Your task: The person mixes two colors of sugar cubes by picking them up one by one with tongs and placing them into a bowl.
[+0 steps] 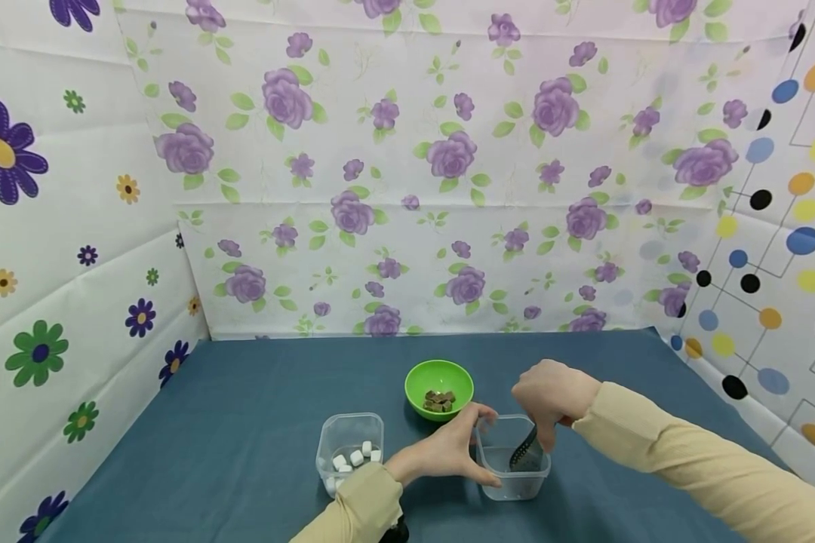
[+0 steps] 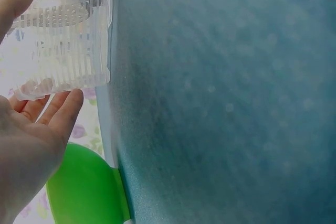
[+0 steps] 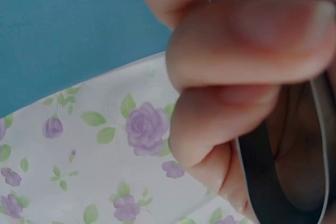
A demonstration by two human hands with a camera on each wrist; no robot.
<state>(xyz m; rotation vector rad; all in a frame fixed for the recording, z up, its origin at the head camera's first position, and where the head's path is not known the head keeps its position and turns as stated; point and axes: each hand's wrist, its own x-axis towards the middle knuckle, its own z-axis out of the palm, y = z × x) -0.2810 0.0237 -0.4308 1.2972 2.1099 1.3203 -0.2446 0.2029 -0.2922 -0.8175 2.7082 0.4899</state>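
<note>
My left hand holds a clear plastic container at its left side, thumb near the front and fingers toward the back. In the left wrist view, thumb and fingertips touch opposite sides of this container. Above it, my right hand grips dark metal tongs that point down inside. Their perforated end is low in the container, and whether anything is between the tips cannot be seen. The right wrist view shows curled fingers around the tongs, whose bent end loops beside the palm.
Left of my left hand stands another clear container with several white cubes. Behind the hands is a green bowl holding several brown pieces. A blue cloth covers the table, with patterned sheets around it.
</note>
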